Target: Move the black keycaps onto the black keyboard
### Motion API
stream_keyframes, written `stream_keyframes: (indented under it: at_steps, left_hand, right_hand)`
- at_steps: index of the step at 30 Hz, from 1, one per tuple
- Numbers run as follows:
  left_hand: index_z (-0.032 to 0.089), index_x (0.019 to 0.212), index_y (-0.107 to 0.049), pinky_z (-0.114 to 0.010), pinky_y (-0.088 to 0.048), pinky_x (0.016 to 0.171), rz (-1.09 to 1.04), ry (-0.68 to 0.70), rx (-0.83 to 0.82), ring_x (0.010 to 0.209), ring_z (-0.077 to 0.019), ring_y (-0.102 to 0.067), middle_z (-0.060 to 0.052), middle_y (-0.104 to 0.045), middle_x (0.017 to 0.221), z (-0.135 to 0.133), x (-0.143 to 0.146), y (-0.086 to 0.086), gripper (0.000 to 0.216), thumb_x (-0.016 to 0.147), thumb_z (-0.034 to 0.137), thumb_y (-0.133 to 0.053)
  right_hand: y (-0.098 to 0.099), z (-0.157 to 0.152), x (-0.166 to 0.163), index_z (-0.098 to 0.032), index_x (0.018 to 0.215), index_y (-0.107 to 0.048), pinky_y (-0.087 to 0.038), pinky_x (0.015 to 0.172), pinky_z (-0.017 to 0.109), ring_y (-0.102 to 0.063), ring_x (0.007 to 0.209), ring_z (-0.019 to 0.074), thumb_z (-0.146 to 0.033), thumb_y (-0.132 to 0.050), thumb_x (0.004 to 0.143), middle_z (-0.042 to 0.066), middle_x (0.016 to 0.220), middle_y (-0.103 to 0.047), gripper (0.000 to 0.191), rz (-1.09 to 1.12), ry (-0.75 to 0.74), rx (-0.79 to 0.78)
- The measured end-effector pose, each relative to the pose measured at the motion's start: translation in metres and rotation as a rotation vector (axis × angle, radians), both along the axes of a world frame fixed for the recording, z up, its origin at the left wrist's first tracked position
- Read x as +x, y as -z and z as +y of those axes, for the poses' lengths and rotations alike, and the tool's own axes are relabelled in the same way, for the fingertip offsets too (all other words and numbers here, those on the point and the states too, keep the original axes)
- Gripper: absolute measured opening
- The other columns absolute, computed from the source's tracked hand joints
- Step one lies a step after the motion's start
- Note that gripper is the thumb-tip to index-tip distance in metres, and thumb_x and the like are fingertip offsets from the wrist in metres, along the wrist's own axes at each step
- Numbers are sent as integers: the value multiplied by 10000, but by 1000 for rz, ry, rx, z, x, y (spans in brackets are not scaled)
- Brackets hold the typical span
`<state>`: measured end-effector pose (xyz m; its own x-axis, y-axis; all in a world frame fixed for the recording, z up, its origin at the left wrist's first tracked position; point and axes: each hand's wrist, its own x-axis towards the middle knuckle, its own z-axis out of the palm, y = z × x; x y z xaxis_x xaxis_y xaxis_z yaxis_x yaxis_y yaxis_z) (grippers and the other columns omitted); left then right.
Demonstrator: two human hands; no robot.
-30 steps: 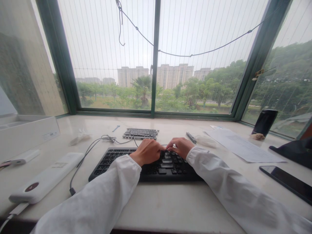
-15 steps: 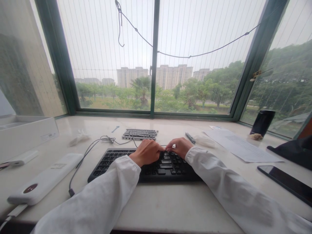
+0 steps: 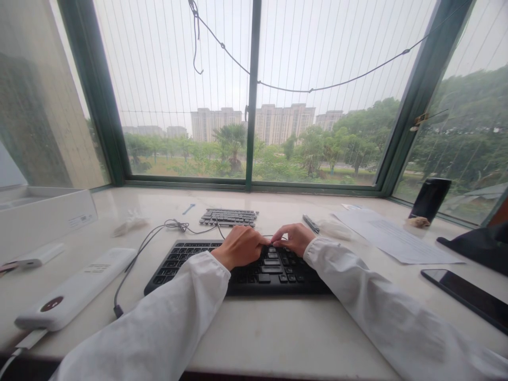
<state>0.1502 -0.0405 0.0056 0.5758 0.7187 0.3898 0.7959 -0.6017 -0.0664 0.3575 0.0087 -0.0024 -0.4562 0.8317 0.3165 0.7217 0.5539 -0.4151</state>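
A black keyboard lies in front of me on the pale sill. Over its upper middle is my left hand, fingers curled in and a fingertip reaching right. My right hand is in a pinch at the keyboard's back edge, its fingertips meeting those of my left. Whatever is between the fingers is too small and covered to make out. Behind the keyboard, several loose grey keycaps are laid out in rows. The keyboard's cable loops off to the left.
To the left are a white power bank, an open white box and a small blue tool. On the right lie paper sheets, a phone, a crumpled plastic bag and a black cylinder. Windows rise behind.
Both hands hold almost the same place on the keyboard, fingertips still together. The whole view has shifted very slightly.
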Motion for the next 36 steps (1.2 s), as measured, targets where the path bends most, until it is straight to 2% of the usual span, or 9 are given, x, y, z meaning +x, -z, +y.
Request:
stream_keyframes:
  at_steps: [8, 17, 22, 30, 36]
  left_hand:
    - [357, 994, -720, -317, -479, 698, -2, -1, -2, 841, -232, -687, -33, -737, 904, 0, 1, -1, 371, 800, 190, -452]
    - [229, 820, -757, -317, -467, 634, 82, -74, -2, 740, -246, -676, -103, -713, 752, -9, 16, -12, 294, 730, 171, -484]
    - [165, 817, -741, -332, -481, 629, 137, -89, 23, 710, -255, -671, -126, -700, 734, -12, 20, -16, 277, 739, 169, -476]
    - [134, 791, -731, -344, -492, 663, 174, -76, 36, 726, -257, -672, -148, -692, 742, -12, 26, -12, 249, 749, 139, -485]
    - [187, 800, -744, -321, -478, 631, 78, -130, 47, 717, -241, -672, -114, -703, 739, -5, 17, -12, 272, 769, 173, -474]
  right_hand:
    - [-5, -4, -3, -313, 777, -771, -401, 624, 236, -595, 681, 125, -368, -696, 727, -26, 853, -730, 107, -86, 25, 58]
    - [-16, -13, -10, -331, 763, -766, -430, 708, 245, -651, 811, 156, -304, -671, 742, -30, 890, -739, 101, -200, 64, 69]
    - [-20, -14, -12, -354, 790, -766, -439, 741, 265, -656, 854, 175, -314, -669, 737, -28, 905, -741, 118, -253, 80, 65]
    - [-24, -15, -16, -353, 784, -766, -434, 687, 276, -660, 830, 198, -349, -668, 711, -12, 849, -741, 122, -317, 135, 36]
    - [-22, -17, -5, -370, 795, -748, -416, 680, 271, -653, 851, 174, -361, -596, 797, -54, 929, -731, 152, -302, 28, 165]
